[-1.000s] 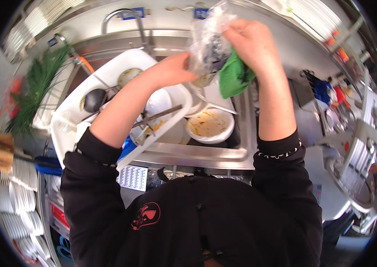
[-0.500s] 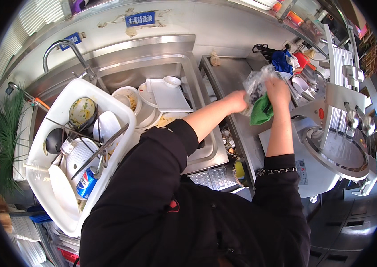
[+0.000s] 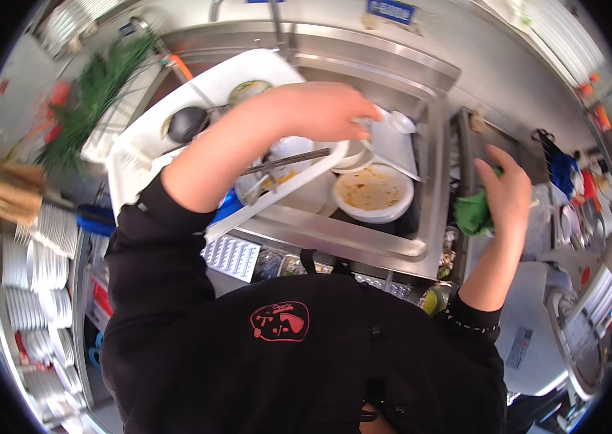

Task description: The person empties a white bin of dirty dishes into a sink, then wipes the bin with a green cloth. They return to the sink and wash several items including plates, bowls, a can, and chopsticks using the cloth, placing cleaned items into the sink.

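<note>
My left hand (image 3: 327, 112) is stretched over the white tub (image 3: 131, 189) toward the sink, its fingers slightly bent and apart, with nothing visible in them. My right hand (image 3: 508, 192) hovers by the counter on the right, thumb and forefinger spread. Beside and partly behind it is a green cloth (image 3: 473, 214); whether they touch is hard to tell. A crumpled clear plastic bag (image 3: 539, 217) lies past the right hand. Below my left hand, the sink holds a white bowl of soiled liquid (image 3: 371, 194), a white rectangular plate (image 3: 397, 148) and stacked bowls.
The tub, tilted on the sink's left side, holds a black ladle (image 3: 187, 124), a soiled bowl (image 3: 249, 91) and chopsticks. Green stalks (image 3: 96, 98) lie at left above shelves of stacked white plates (image 3: 47, 264). A lidded grey bin (image 3: 530, 329) stands at right.
The view has swung left. My left hand has moved from the plastic bag to over the tub and sink. My right hand has parted from the bag, its fingers now spread near the green cloth.
</note>
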Demonstrator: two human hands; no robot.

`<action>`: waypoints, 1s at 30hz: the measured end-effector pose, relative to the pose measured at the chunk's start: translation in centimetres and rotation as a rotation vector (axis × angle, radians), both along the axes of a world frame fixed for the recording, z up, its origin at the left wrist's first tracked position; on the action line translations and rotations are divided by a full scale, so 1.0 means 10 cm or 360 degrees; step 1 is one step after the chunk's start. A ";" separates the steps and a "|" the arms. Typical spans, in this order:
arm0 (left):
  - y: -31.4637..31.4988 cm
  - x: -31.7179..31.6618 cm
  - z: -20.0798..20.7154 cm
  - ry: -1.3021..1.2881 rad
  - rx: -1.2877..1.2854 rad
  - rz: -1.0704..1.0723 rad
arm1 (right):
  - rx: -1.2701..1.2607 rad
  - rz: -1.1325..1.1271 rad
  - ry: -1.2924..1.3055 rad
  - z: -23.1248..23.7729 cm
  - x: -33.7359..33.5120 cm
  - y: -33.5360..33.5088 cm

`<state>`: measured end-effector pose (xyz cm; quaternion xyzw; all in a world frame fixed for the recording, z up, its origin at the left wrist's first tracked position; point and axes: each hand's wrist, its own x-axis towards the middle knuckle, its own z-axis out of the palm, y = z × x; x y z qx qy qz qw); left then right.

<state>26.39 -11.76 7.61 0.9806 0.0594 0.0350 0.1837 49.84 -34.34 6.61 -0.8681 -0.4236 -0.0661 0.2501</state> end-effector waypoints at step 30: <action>-0.28 -2.41 -0.32 -0.0480 -0.0564 0.1227 | -0.0339 0.2064 0.0871 0.29 -2.20 1.89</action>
